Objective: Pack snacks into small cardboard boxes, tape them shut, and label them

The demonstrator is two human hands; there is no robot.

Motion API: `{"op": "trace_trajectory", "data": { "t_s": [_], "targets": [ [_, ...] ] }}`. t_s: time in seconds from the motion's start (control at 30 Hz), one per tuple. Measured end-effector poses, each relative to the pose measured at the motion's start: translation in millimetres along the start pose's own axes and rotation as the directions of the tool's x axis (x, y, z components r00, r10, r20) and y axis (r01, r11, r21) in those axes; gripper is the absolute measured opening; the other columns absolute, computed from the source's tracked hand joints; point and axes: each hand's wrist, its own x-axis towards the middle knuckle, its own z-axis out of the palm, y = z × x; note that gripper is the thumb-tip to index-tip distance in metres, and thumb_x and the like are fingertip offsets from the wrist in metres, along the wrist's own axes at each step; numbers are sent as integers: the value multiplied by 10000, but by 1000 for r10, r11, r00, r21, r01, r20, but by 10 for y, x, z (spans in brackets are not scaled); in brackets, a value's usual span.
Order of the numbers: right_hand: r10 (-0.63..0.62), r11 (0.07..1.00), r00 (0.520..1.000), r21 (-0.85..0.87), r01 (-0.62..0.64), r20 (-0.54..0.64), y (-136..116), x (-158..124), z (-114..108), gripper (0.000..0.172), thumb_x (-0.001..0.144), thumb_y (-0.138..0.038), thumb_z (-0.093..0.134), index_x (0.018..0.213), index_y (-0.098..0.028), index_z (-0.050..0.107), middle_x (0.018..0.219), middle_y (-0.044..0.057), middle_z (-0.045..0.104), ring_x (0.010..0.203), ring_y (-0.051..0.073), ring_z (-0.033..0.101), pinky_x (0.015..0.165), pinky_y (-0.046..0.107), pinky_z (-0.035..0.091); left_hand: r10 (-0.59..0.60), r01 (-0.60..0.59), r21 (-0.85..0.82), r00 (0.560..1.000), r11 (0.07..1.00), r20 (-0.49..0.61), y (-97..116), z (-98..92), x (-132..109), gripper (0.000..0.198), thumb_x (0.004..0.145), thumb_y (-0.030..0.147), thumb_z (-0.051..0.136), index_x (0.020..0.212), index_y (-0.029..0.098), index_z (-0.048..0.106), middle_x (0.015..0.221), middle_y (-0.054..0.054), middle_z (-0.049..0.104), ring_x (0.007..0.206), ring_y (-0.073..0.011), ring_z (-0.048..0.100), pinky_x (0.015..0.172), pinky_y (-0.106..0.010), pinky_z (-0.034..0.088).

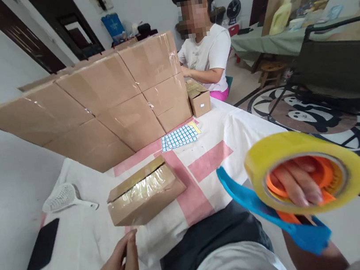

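Observation:
My right hand (298,181) grips a tape dispenser, its fingers through the orange hub. A wide roll of clear yellowish packing tape (278,143) sits on it, and its blue arm (252,198) points left. It is held up off the table's front right corner. My left hand (120,268) is closed, thumb and fingertips together, with nothing visible in it. Just beyond its fingertips, a small cardboard box (145,198) lies on the table. Shiny clear tape runs along part of its top seam, and a dark gap shows at the far edge.
Stacked taped cartons (121,98) form a wall across the table. Sticker sheets (180,136) lie before it; another small box (199,98) stands at its right end. A white slotted scoop (63,197) and black tablet (42,247) lie left. A person (205,55) sits beyond.

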Motion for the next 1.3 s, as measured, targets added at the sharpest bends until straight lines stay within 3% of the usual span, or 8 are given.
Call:
{"op": "trace_trajectory", "data": {
  "t_s": [0.1, 0.27, 0.47, 0.67, 0.9, 1.03, 1.17, 1.3],
  "targets": [
    [-112, 971, 985, 227, 80, 129, -94, 233, 14, 715, 768, -921, 314, 701, -268, 595, 488, 54, 519, 563, 280, 618, 612, 443, 510, -184, 187, -120, 982, 975, 39, 10, -119, 32, 325, 873, 506, 632, 965, 230, 777, 665, 3, 724, 604, -178, 679, 577, -244, 475],
    [-132, 936, 966, 348, 47, 223, -146, 546, 647, 612, 703, -791, 637, 923, -222, 586, 707, 64, 691, 648, 258, 666, 603, 378, 529, -345, 341, -414, 936, 844, 67, 317, 108, 135, 354, 869, 508, 656, 909, 171, 757, 527, 41, 549, 488, -116, 518, 477, -221, 429],
    [-131, 831, 878, 534, -157, 460, -23, 262, 1027, 505, 833, -693, 612, 989, -212, 619, 736, 62, 733, 637, 251, 689, 599, 365, 548, 0, 38, -747, 999, 664, 51, 916, 445, 317, 862, 706, 403, 869, 1446, 266, 449, 1142, -87, 687, 978, -262, 736, 702, -327, 630],
    [-177, 756, 842, 619, -215, 509, -22, -147, 974, 586, 836, -734, 584, 1081, -212, 691, 813, 77, 740, 695, 267, 693, 614, 386, 555, 248, -16, -796, 954, 605, 170, 1408, 727, 531, 1231, 622, 425, 933, 1585, 314, 173, 1520, -179, 451, 1374, -368, 523, 1081, -507, 520],
    [-135, 817, 850, 542, -195, 509, 42, -135, 919, 525, 817, -694, 664, 1116, -263, 693, 870, 39, 710, 758, 224, 672, 677, 346, 554, 224, 47, -823, 952, 566, 208, 1469, 806, 594, 1025, 700, 367, 889, 1554, 320, 324, 1431, -131, 566, 1311, -312, 589, 1071, -450, 536],
    [-114, 900, 872, 421, -113, 476, 16, 169, 932, 522, 871, -696, 596, 1042, -212, 697, 827, 44, 700, 711, 211, 651, 639, 325, 534, -70, 105, -838, 994, 536, 81, 1426, 639, 533, 628, 881, 332, 721, 1458, 270, 481, 1069, -79, 759, 858, -189, 751, 772, -315, 626],
    [-121, 936, 929, 351, -10, 349, 74, 598, 992, 478, 909, -644, 569, 1131, -224, 615, 998, 59, 705, 896, 229, 673, 784, 339, 546, -271, 147, -856, 963, 495, 9, 1273, 539, 353, 423, 884, 304, 710, 1285, 222, 601, 696, 16, 713, 513, -90, 593, 522, -196, 505],
    [-46, 962, 933, 269, -56, 357, 205, 973, 999, 544, 888, -673, 518, 1179, -215, 552, 996, 77, 700, 906, 243, 684, 788, 359, 550, -301, 289, -877, 937, 384, 177, 1114, 567, 226, 405, 882, 304, 695, 1271, 235, 603, 569, 70, 581, 466, -70, 489, 462, -157, 408]
  ]
}}
